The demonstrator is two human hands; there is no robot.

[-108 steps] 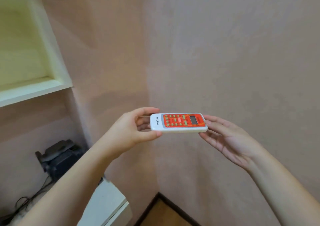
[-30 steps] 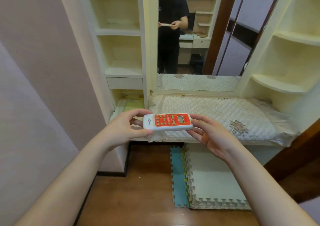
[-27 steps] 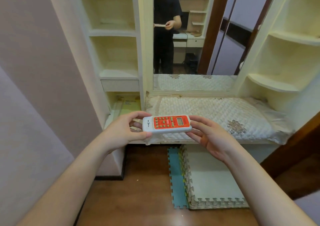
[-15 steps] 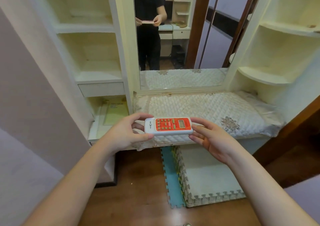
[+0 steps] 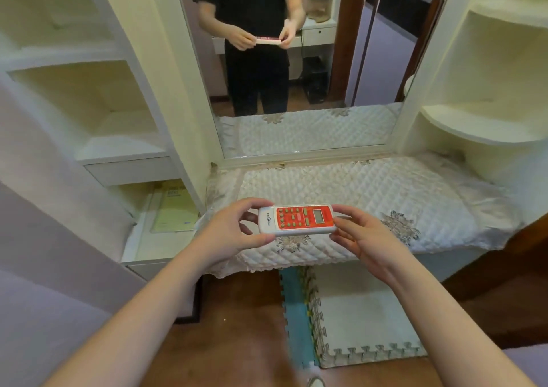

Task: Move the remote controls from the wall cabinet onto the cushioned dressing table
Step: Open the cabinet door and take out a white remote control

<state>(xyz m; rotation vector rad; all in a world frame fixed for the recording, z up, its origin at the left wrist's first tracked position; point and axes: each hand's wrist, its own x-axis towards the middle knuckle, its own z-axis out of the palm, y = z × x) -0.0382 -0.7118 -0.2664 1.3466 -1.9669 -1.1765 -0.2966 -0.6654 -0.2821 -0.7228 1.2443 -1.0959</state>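
Observation:
A white remote control (image 5: 296,220) with an orange-red button face and a small grey screen lies level between my hands. It hovers just above the front edge of the cushioned dressing table (image 5: 370,188), which wears a white quilted cover. My left hand (image 5: 228,232) pinches the remote's left end between thumb and fingers. My right hand (image 5: 366,237) holds the right end with its fingertips. The mirror (image 5: 341,69) behind the table reflects a person in black holding the same remote.
Cream shelf niches (image 5: 118,111) stand to the left, with a yellow-green booklet (image 5: 175,209) on the low ledge. Curved corner shelves (image 5: 486,126) rise on the right. Foam puzzle mats (image 5: 358,312) lie on the wooden floor under the table.
The view swung from a bare wall corner round to the dressing table and came closer. The remote, held by both hands throughout, now sits over the table's front edge.

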